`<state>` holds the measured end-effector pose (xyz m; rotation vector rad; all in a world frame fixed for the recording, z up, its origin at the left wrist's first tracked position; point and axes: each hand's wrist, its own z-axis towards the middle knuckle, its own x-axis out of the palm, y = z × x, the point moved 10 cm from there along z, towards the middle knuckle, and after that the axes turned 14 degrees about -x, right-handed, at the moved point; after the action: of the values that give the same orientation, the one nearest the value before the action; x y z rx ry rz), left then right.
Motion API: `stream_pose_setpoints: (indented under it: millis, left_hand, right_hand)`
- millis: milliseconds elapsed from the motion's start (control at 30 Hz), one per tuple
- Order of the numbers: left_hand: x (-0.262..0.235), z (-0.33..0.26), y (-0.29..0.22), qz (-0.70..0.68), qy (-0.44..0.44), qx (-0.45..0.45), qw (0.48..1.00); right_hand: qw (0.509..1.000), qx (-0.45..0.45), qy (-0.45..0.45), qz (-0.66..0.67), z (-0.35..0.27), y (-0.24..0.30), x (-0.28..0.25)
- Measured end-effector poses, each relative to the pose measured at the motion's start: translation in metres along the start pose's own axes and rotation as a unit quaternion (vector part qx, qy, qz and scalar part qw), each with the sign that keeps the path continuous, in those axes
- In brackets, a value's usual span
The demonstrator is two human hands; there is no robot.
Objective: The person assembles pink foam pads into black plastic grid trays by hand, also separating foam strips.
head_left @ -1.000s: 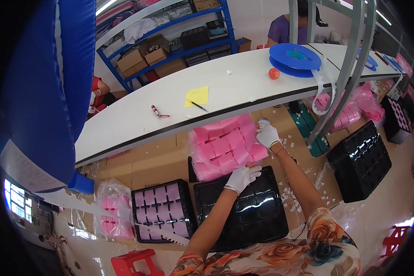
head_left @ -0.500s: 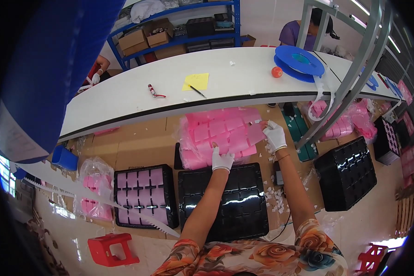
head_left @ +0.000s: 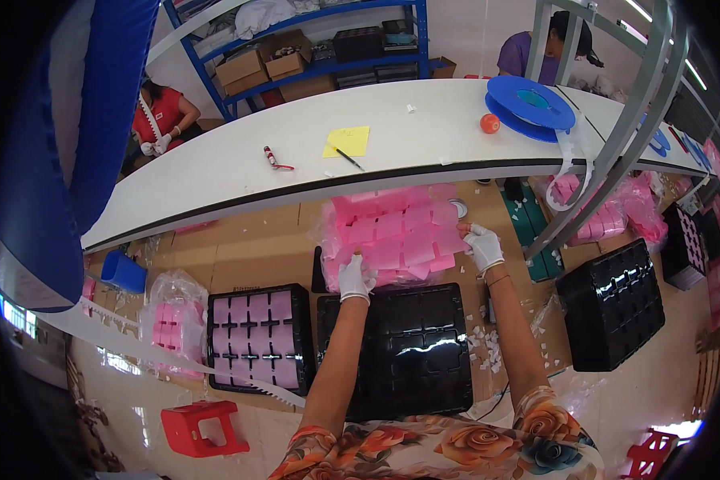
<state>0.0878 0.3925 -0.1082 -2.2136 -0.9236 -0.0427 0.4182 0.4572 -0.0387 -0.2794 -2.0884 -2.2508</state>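
Both my hands wear white gloves with bare fingertips showing. My left hand point(head_left: 355, 278) is closed at the near left of a pile of pink slotted sheets point(head_left: 412, 200), its fingertips pinching the edge of one pink sheet point(head_left: 408, 250). At the right end of that sheet, my right hand point(head_left: 483, 249) has thumb and fingers pressed together on its edge. Other pink sheets lie beneath, partly in clear plastic wrap. Just nearer than the pile, between my forearms, sits a black plastic tray point(head_left: 408, 352) with moulded compartments.
A black tray filled with pink pieces point(head_left: 252, 336) stands left; another black tray point(head_left: 612, 304) stands right. White scraps point(head_left: 485, 349) litter the cardboard. Beyond is a white table point(head_left: 408, 136) with a blue reel point(head_left: 530, 106). A red stool point(head_left: 204, 428) is lower left. Two people work nearby.
My left hand has moved left along the pink sheets to the edge. My right hand stays near the right end. The view has shifted slightly, and the person in red shows more.
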Motion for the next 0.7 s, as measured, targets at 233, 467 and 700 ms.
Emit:
stream_pose_setpoints:
  millis: [233, 467, 700]
  left_hand:
    - [-0.031, 0.030, -0.029, -0.086, 0.050, -0.039, 0.994]
    - [-0.067, -0.094, -0.090, 0.002, -0.002, 0.280, 0.960]
    - [-0.171, -0.154, 0.006, 0.097, -0.073, 0.216, 0.969]
  right_hand:
    - [1.000, 0.006, 0.016, 0.006, -0.006, 0.026, 0.025]
    - [0.973, -0.179, 0.016, -0.143, -0.057, 0.087, 0.033]
    - [0.969, -0.106, 0.005, -0.222, -0.178, 0.058, 0.029]
